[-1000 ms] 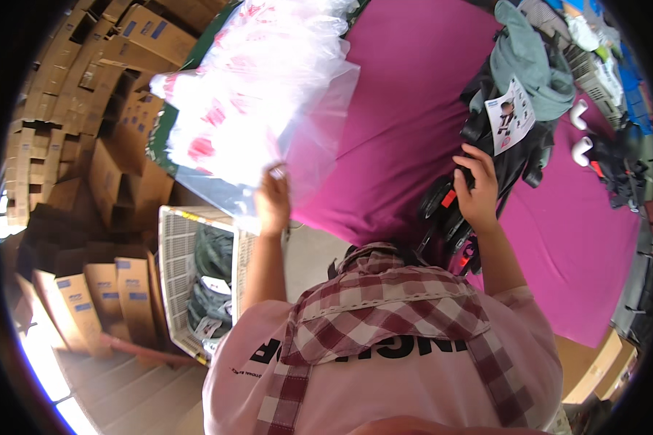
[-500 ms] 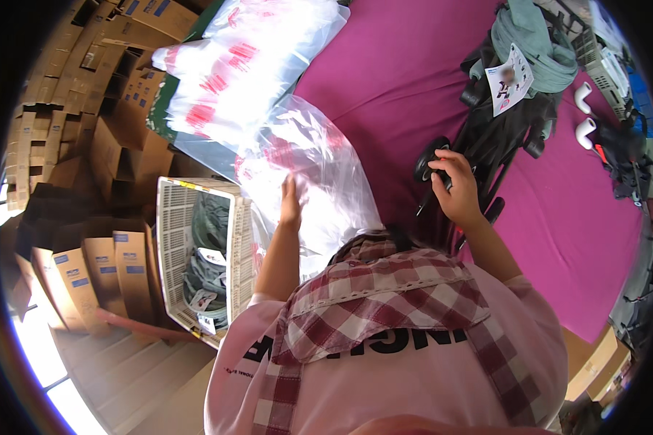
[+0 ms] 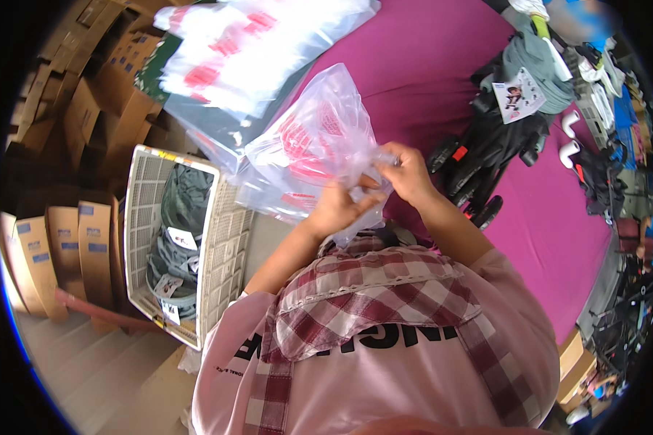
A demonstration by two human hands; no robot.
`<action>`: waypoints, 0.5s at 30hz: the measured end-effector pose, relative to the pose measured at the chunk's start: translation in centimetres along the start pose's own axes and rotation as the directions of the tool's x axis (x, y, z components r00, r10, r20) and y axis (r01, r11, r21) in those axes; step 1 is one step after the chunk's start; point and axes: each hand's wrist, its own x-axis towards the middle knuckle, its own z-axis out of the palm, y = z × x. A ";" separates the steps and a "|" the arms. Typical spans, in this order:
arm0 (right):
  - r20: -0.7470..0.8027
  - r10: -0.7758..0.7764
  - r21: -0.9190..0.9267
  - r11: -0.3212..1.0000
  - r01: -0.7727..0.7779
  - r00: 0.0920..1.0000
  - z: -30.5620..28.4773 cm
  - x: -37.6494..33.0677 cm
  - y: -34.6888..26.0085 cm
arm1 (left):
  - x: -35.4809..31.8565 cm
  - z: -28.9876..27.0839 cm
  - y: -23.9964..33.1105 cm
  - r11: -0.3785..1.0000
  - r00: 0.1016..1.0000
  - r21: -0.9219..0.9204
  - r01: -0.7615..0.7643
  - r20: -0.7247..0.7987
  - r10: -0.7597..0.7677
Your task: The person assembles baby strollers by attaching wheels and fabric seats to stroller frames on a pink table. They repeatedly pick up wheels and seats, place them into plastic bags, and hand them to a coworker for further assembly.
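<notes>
A clear plastic bag (image 3: 308,141) with red printing is bunched up in front of my chest. My left hand (image 3: 341,206) is closed on its gathered lower edge, with the thumb and fingers pinching the film. Just to the right, my right hand (image 3: 405,172) pinches the same bag near its edge. Beyond my right hand lies a folded black stroller (image 3: 486,148) with small wheels and a red part, touched by neither hand. Grey-green fabric (image 3: 537,65) and a printed card (image 3: 518,96) rest on its far end.
A stack of printed plastic bags (image 3: 232,54) lies at the far left of the magenta-covered table (image 3: 406,65). Left of me stands a cream plastic crate (image 3: 225,239) with grey-green fabric bundles, beside cardboard boxes (image 3: 65,239). Two white curved pieces (image 3: 569,152) lie at the right.
My right hand has left the stroller wheel and moved left to the bag. My left hand has shifted right, and both now grip the film, which is drawn up and bunched.
</notes>
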 end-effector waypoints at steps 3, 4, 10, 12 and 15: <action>-0.269 0.001 0.250 0.966 0.069 0.963 0.1 2.4 3.8 | -5.4 -6.4 -4.8 0.928 0.824 0.276 0.252 -0.563 -0.056; -0.319 0.077 0.302 0.953 0.024 0.945 -0.8 2.5 3.5 | -6.8 -9.1 -4.8 0.892 0.661 0.067 0.448 -0.696 -0.280; -0.236 -0.192 -0.107 0.979 0.171 0.953 -0.5 3.4 4.4 | -10.5 -13.4 -6.5 0.914 0.572 -0.223 0.340 -0.722 -0.389; -0.174 -0.143 -0.395 0.917 0.064 0.974 -1.1 3.2 0.3 | -8.8 -12.3 -4.6 0.884 0.662 -0.127 0.450 -0.617 -0.426; -0.203 -0.259 -0.753 0.658 0.019 0.944 -4.8 3.0 -0.1 | -6.0 -12.6 -4.7 0.950 0.723 -0.156 0.272 -0.618 -0.309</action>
